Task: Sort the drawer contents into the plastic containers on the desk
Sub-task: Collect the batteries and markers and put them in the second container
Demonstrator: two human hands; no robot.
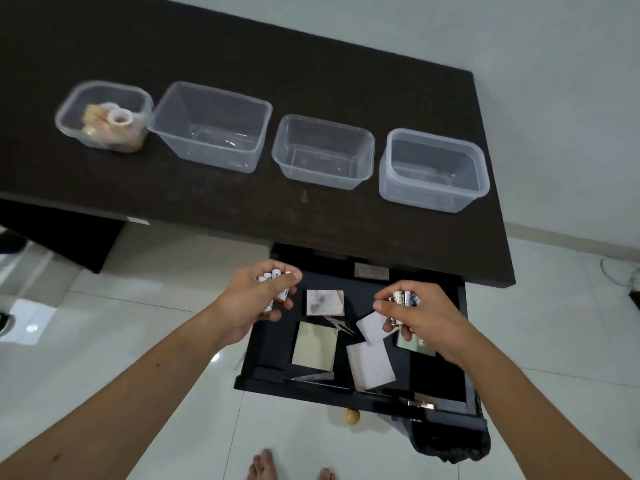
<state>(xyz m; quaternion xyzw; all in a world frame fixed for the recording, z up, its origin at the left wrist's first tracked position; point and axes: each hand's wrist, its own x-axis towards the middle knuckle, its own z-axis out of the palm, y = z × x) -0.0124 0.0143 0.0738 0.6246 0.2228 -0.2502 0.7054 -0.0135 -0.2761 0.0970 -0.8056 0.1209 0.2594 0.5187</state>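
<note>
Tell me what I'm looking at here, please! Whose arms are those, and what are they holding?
The camera sits on a person's head and looks down, so you see their own two arms. The left hand grips a bunch of small batteries. The right hand grips more batteries. Below them is an open drawer with paper note pads lying inside. Above is a dark desk with four clear plastic boxes in a row. The leftmost box holds tape rolls; the other three look empty. The person's bare feet show at the bottom.
</note>
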